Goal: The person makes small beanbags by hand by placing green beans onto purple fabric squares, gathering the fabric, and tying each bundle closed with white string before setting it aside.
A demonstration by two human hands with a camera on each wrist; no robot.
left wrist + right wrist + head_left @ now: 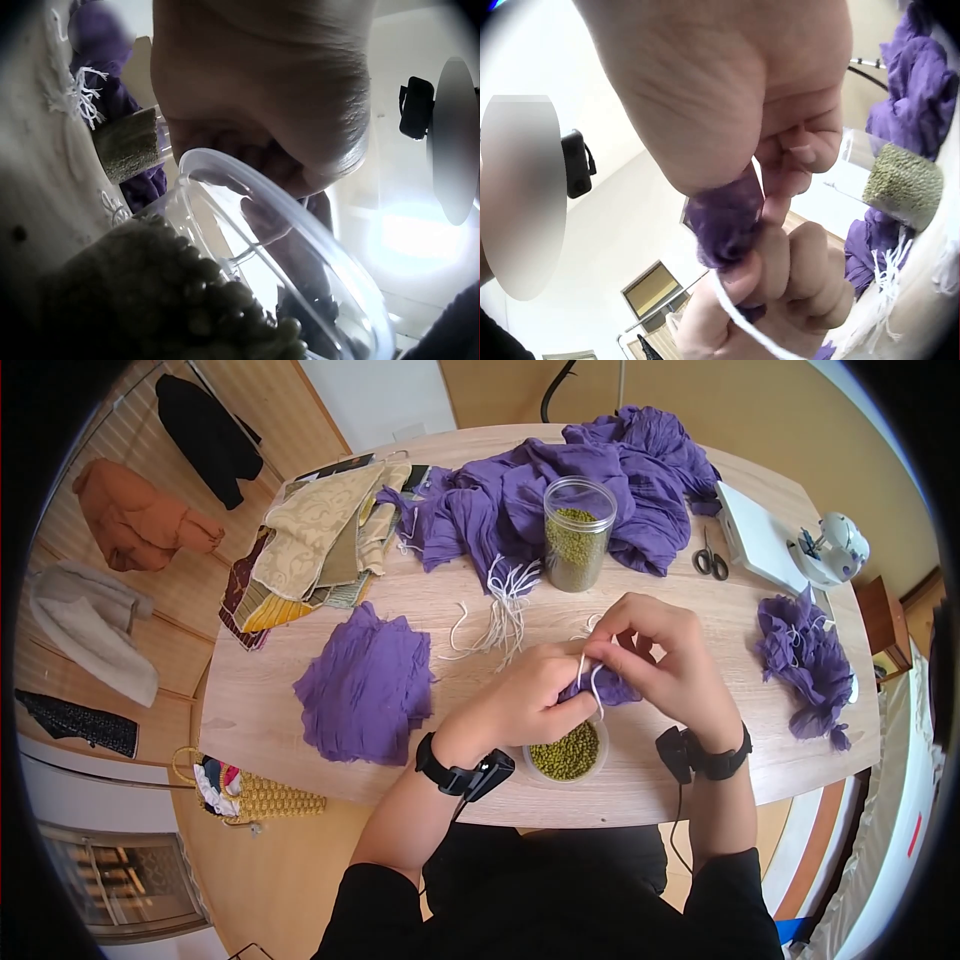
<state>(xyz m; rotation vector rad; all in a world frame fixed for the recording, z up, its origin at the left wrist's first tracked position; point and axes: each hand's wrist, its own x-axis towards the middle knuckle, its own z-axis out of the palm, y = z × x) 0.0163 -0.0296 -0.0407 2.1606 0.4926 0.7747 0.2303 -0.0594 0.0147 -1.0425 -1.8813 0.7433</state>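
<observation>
My left hand (530, 695) grips a gathered bundle of purple cloth (726, 225) between thumb and fingers. Close against it, my right hand (668, 660) pinches white string (598, 688) at the bundle. One string end hangs past the left thumb in the right wrist view. Below both hands stands a clear plastic tub (300, 217) of green beans (566, 752), partly covered by the left hand. Flat on the table to the left lies a piece of purple cloth (366, 685). More cut white strings (505, 610) are fanned out beyond the hands.
A tall clear jar (577, 555) of green beans stands before a heap of purple cloth (520, 485). Patterned fabric pieces (310, 550) are stacked at the back left. Black scissors (711, 563), a white device (765, 540) and a crumpled, string-tied purple cloth (806, 660) sit on the right.
</observation>
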